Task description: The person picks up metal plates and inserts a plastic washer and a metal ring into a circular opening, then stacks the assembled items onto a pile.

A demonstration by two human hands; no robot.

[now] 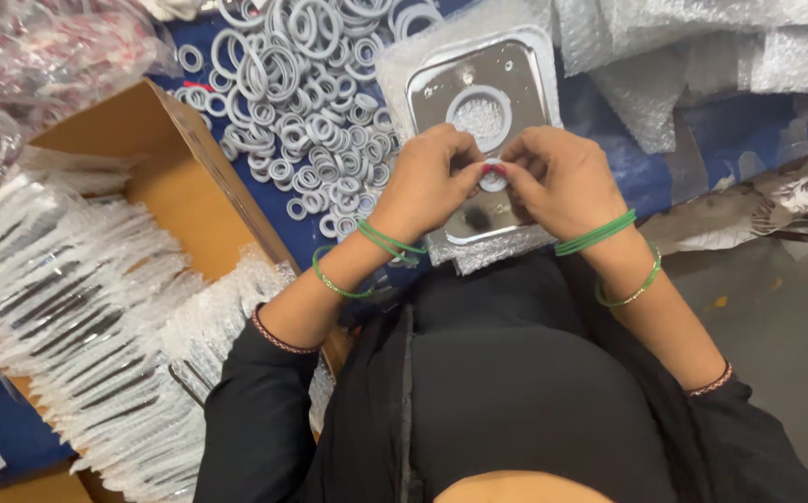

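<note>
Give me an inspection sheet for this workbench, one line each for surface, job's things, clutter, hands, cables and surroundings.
Surface: blue cloth, mostly covered.
Job's things: small grey ring pinched between both hands over a square metal plate with a round hole, lying on bubble wrap.
Clutter: heap of grey rings in several sizes beside the plate; loose bubble wrap sheets at the top right.
Hands: left hand and right hand both shut on the ring; green bangles on both wrists.
Cables: nothing seen.
Surroundings: cardboard box with rows of bubble-wrapped packs at the left; patterned cloth at the right.
</note>
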